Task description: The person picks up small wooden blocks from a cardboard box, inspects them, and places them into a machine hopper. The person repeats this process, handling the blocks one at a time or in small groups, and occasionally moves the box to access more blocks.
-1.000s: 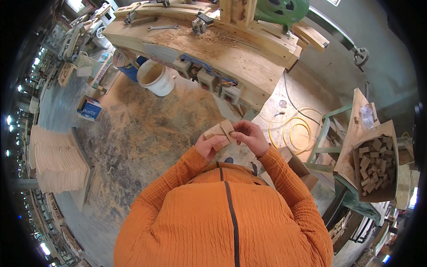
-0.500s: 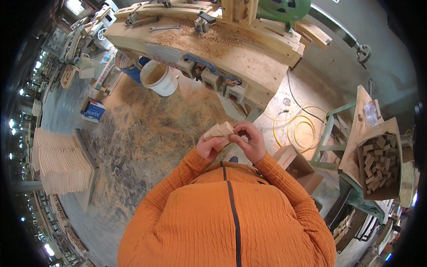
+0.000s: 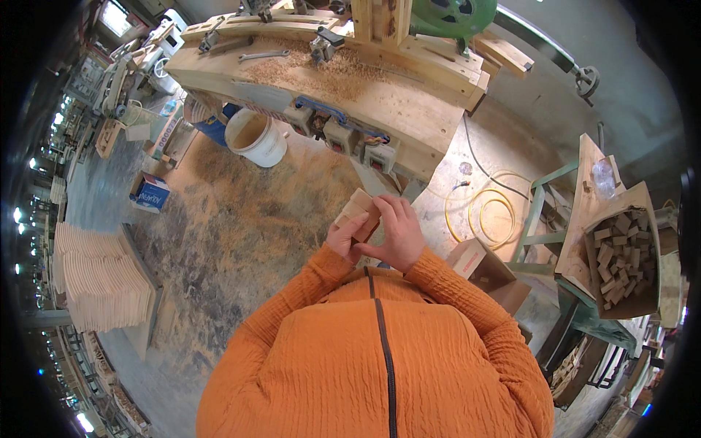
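Small pale wooden blocks are held together in front of my chest, their upper faces in line. My left hand is closed round them from the left, its thumb across the near side. From the right, my right hand grips the same blocks, fingers bent over their far right edge and thumb low beside the left palm. How many blocks there are I cannot make out, since the fingers cover part of them.
A workbench with shavings and a wrench stands ahead. A white bucket is below it. To the right are a cardboard box of wooden blocks, an open carton and a yellow hose. Stacked curved wooden slats stand left.
The blocks have turned in my hands and show broader faces now. My right hand has gone from a fingertip pinch at their end to fingers laid along their side.
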Demonstrator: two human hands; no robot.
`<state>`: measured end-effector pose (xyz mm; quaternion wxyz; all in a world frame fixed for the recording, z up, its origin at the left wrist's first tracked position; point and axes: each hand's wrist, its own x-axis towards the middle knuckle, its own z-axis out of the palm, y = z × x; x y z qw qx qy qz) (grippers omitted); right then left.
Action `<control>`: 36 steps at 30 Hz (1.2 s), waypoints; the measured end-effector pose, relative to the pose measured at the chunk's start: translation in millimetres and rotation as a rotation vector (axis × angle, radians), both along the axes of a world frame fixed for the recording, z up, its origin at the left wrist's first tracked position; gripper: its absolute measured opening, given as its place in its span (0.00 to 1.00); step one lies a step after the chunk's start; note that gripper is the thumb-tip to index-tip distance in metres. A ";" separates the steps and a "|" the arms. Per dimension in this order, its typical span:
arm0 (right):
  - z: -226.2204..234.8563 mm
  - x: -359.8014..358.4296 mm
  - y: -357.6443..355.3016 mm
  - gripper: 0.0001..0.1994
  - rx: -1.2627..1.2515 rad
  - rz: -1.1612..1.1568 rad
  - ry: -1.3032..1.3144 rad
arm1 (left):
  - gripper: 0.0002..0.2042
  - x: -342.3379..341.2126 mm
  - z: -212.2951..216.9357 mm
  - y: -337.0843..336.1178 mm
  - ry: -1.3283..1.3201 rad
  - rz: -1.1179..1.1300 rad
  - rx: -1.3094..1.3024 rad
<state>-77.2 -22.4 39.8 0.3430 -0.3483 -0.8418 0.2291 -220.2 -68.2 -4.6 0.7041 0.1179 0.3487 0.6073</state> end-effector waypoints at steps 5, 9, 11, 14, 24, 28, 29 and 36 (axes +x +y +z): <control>-0.8 -10.0 7.2 0.37 -0.029 -0.040 0.010 | 0.23 8.1 6.4 6.2 -0.020 0.041 0.109; 6.8 -9.2 23.9 0.37 0.029 0.049 0.114 | 0.37 -20.2 46.8 19.8 -0.472 -0.293 0.221; 9.2 -9.9 25.9 0.38 0.054 0.213 0.086 | 0.45 -41.3 36.5 22.6 -0.350 -0.335 0.064; 7.2 -24.2 22.3 0.41 0.098 0.378 0.015 | 0.43 -60.6 16.1 25.3 -0.250 -0.379 -0.091; 5.2 -99.0 28.8 0.41 0.132 0.254 -0.169 | 0.32 -118.2 15.8 53.0 -0.210 -0.318 -0.165; 9.4 -126.3 39.8 0.40 0.123 0.202 -0.169 | 0.29 -143.9 26.6 67.8 -0.139 -0.324 -0.114; 10.4 -135.4 41.9 0.40 0.120 0.194 -0.165 | 0.30 -152.5 32.5 70.3 -0.145 -0.333 -0.117; 12.9 -180.2 47.9 0.39 0.134 0.116 -0.202 | 0.33 -203.0 16.9 92.3 -0.198 -0.503 -0.094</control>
